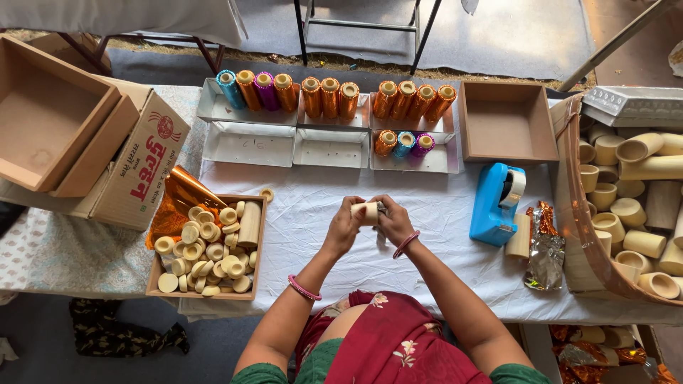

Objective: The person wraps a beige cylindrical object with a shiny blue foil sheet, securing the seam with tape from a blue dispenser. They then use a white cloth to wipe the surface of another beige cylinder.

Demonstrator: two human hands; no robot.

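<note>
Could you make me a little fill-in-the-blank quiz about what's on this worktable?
1. Both hands hold a small cream ____ above the white cloth.
2. The tape dispenser is coloured ____.
3. The foil-wrapped tubes lie in white ____.
4. Each wrist wears a pink ____.

Missing words: tube; blue; trays; bangle

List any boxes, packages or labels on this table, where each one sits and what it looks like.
Printed carton: left side, brown cardboard with red print.
Open box: far left, plain brown, tilted.
Open box: back right, square, brown.
White trays: back centre, some holding foil-wrapped rolls.
Foil wrappers: right, silver and orange.
</note>
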